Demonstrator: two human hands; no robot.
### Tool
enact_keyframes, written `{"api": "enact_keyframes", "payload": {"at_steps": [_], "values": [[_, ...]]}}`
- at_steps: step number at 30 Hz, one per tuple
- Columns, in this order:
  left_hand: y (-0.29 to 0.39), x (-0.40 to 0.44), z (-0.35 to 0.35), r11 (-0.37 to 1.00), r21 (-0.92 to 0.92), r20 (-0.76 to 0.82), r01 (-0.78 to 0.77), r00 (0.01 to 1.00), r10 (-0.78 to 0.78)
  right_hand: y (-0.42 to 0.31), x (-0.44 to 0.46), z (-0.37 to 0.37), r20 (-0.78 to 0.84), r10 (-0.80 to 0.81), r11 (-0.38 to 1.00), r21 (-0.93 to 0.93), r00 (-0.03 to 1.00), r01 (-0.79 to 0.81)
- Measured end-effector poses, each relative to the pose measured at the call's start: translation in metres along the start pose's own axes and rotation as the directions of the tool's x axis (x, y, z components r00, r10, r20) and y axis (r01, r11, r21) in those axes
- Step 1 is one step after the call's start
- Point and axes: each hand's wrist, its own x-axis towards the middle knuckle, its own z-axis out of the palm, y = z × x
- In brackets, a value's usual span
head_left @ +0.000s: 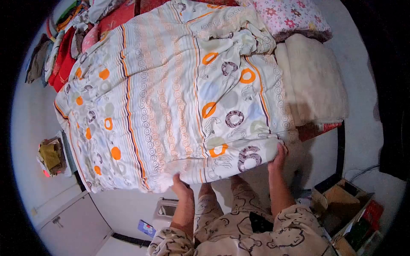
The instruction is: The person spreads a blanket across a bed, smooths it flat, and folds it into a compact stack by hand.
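A white quilt (164, 98) printed with orange rings, grey circles and striped bands lies spread over a bed. Its near edge hangs in front of my legs, slightly lifted. My left hand (181, 187) grips that edge near the middle, thumb on top and fingers hidden beneath the fabric. At the right corner, my right hand (279, 157) also pinches the edge, its fingers partly under the cloth. Bunched folds run across the far right part of the quilt.
A flowered pillow (294, 17) and a folded cream blanket (314, 79) lie on the right. Clothes (64, 55) are piled at the far left. Near my legs are a stool (164, 209) and open cardboard boxes (341, 198). A cabinet (72, 226) stands at lower left.
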Motion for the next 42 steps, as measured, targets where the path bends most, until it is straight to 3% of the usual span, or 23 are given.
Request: {"api": "enact_keyframes", "payload": {"at_steps": [3, 9, 10, 12, 14, 15, 16, 17, 19, 21, 23, 25, 27, 28, 29, 31, 34, 36, 37, 38, 39, 40, 42], "values": [[0.04, -0.002, 0.063, 0.893, 0.093, 0.031, -0.44, 0.898, 0.439, -0.042, -0.012, 0.074, 0.121, -0.182, 0.938, -0.276, 0.976, 0.21], [0.12, 0.02, 0.193, 0.763, 0.26, 0.131, -0.592, 0.804, 0.58, -0.051, 0.08, 0.18, 0.298, -0.416, 0.724, -0.464, 0.859, 0.511], [0.123, 0.042, 0.208, 0.618, 0.241, 0.234, -0.748, 0.663, 0.711, -0.06, 0.074, 0.2, 0.362, -0.394, 0.734, -0.428, 0.844, 0.527], [0.127, 0.072, 0.236, 0.62, 0.093, 0.37, -0.779, 0.605, 0.705, -0.062, 0.091, 0.229, 0.429, -0.36, 0.744, -0.405, 0.829, 0.532], [0.122, 0.092, 0.257, 0.764, 0.087, 0.507, -0.639, 0.689, 0.518, -0.044, 0.143, 0.235, 0.697, -0.339, 0.521, -0.421, 0.633, 0.743], [0.113, 0.108, 0.261, 0.753, 0.186, 0.579, -0.631, 0.69, 0.435, -0.039, 0.145, 0.234, 0.698, -0.328, 0.522, -0.428, 0.636, 0.738], [0.083, 0.144, 0.255, 0.655, 0.307, 0.673, -0.69, 0.644, 0.363, -0.035, 0.143, 0.231, 0.787, -0.288, 0.269, -0.48, 0.545, 0.835], [0.065, 0.15, 0.246, 0.39, 0.482, 0.757, -0.785, 0.597, 0.265, -0.03, 0.142, 0.225, 0.863, -0.21, 0.0, -0.47, 0.459, 0.883], [0.037, 0.134, 0.226, -0.418, 0.477, 0.855, -0.773, 0.519, 0.016, -0.019, 0.14, 0.203, 0.889, -0.083, -0.107, -0.457, 0.45, 0.883], [0.01, 0.128, 0.206, -0.363, 0.498, 0.866, -0.788, 0.477, 0.152, -0.012, 0.122, 0.182, 0.971, -0.071, -0.434, -0.235, 0.227, 0.87], [0.002, 0.116, 0.191, -0.32, 0.501, 0.864, -0.804, 0.445, 0.234, -0.014, 0.096, 0.16, 0.962, -0.097, -0.422, -0.273, 0.256, 0.865], [0.002, 0.096, 0.179, -0.263, 0.386, 0.866, -0.884, 0.249, 0.432, -0.019, 0.079, 0.138, 0.953, -0.14, -0.412, -0.304, 0.27, 0.859], [-0.001, 0.064, 0.165, -0.256, 0.22, 0.954, -0.941, 0.153, 0.259, -0.025, 0.08, 0.116, 0.891, -0.168, -0.504, -0.445, 0.421, 0.74], [0.006, 0.046, 0.165, -0.286, 0.168, 0.986, -0.944, 0.158, 0.057, -0.028, 0.085, 0.115, 0.893, -0.167, -0.5, -0.443, 0.419, 0.744], [-0.001, 0.054, 0.162, -0.288, 0.168, 0.986, -0.943, 0.158, 0.057, -0.032, 0.089, 0.115, 0.898, -0.094, -0.556, -0.406, 0.43, 0.725], [-0.022, 0.08, 0.157, -0.785, 0.147, 0.975, -0.602, 0.221, 0.013, -0.037, 0.103, 0.121, 0.896, -0.025, -0.606, -0.366, 0.444, 0.706], [-0.013, 0.092, 0.19, -0.733, 0.325, 0.917, -0.597, 0.389, 0.089, -0.036, 0.156, 0.153, 0.874, 0.104, -0.823, -0.193, 0.475, 0.535], [-0.003, 0.09, 0.215, -0.74, 0.317, 0.915, -0.593, 0.397, 0.074, -0.033, 0.197, 0.156, 0.962, 0.114, -0.864, -0.027, 0.247, 0.503], [0.004, 0.087, 0.227, -0.668, 0.405, 0.816, -0.624, 0.576, -0.043, -0.035, 0.195, 0.163, 0.96, 0.125, -0.862, -0.021, 0.252, 0.507], [0.01, 0.085, 0.234, -0.601, 0.498, 0.685, -0.625, 0.709, -0.17, -0.041, 0.186, 0.177, 0.815, 0.143, -0.755, -0.277, 0.561, 0.595], [0.017, 0.08, 0.235, -0.603, 0.499, 0.691, -0.623, 0.705, -0.157, -0.045, 0.186, 0.179, 0.746, 0.227, -0.702, -0.32, 0.626, 0.636], [0.025, 0.072, 0.23, -0.62, 0.432, 0.66, -0.655, 0.698, -0.278, -0.049, 0.186, 0.181, 0.664, 0.308, -0.651, -0.375, 0.681, 0.66], [0.022, 0.074, 0.199, -0.606, 0.313, 0.601, -0.731, 0.647, -0.47, -0.063, 0.158, 0.164, 0.604, 0.55, -0.681, -0.076, 0.577, 0.729]]}}
